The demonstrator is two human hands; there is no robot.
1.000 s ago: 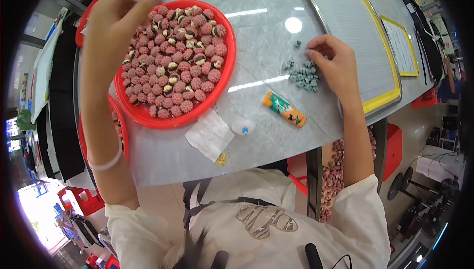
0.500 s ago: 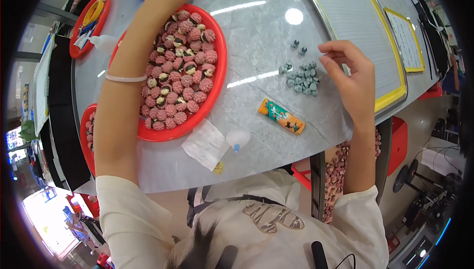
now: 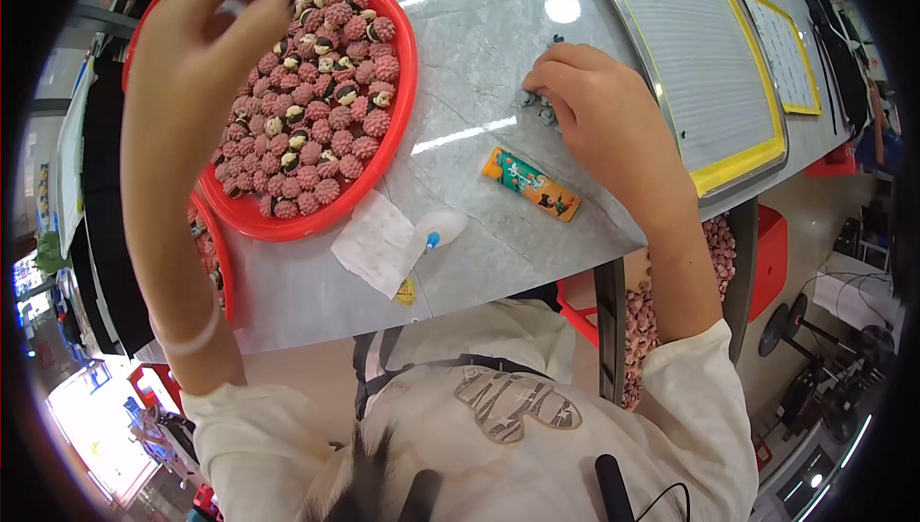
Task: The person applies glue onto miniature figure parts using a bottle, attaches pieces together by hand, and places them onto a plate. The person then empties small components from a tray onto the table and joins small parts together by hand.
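My left hand (image 3: pixel 192 57) is raised over the left side of a round red tray (image 3: pixel 409 71). Its thumb and forefinger are pinched, with a small dark spot at their tips that I cannot make out. Pink, ridged, flower-like pieces (image 3: pixel 321 129) fill the tray, some showing cream and dark parts. On the grey table my right hand (image 3: pixel 599 105) reaches down with bent fingers over small grey-green pieces (image 3: pixel 547 116), hiding most of them. What those fingertips grip is hidden. Nearer to me lies an orange and green tube (image 3: pixel 532 184).
A white tissue (image 3: pixel 372 246) and a white squeeze bulb with a blue tip (image 3: pixel 443 227) lie near the front edge. A yellow-edged tray (image 3: pixel 685 52) stands at the right. More pink pieces (image 3: pixel 640 330) sit below the table. A second red tray (image 3: pixel 222 268) is at lower left.
My left hand has come back from the dark pieces beyond the red tray to above its left side. My right hand has moved left onto the grey-green pieces. The view has shifted slightly.
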